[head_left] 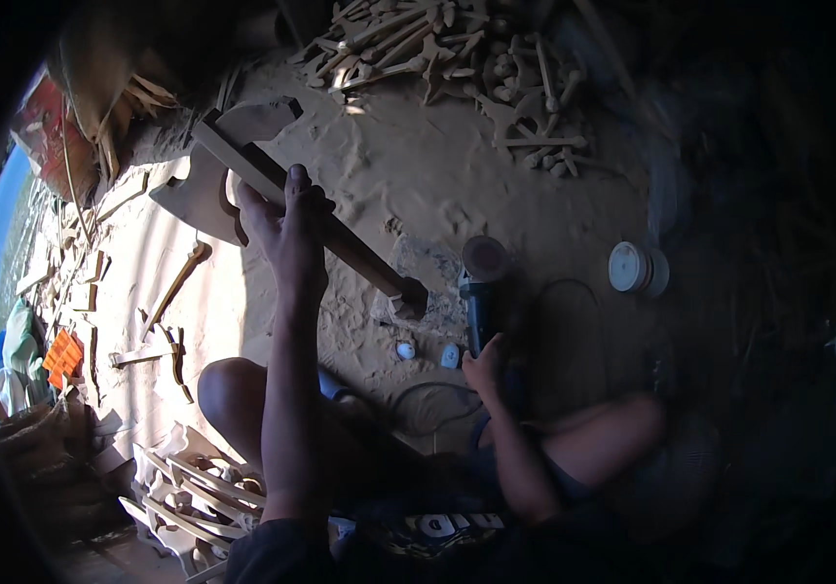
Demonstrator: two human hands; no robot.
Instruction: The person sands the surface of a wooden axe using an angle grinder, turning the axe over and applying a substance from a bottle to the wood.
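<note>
My left hand (289, 226) is wrapped round the shaft of a wooden battle axe (364, 257) with a wide curved blade, raised above the sandy ground. Its head points to the far left, and the knobbed butt of the shaft slants down toward the middle. Low in front of me, my right hand (483, 366) grips the body of an angle grinder (477, 310). The grinder's round disc (486, 257) faces up, apart from the axe's butt. A small white round item (405, 350) and a pale blue one (450, 355) lie beside my right hand.
A heap of carved wooden pieces (408, 44) lies at the far side. More wooden parts (199, 496) are piled at the near left, near my knee. Loose sticks (174, 287) and an orange block (62, 358) lie leftward. A white tub (629, 268) stands to the right.
</note>
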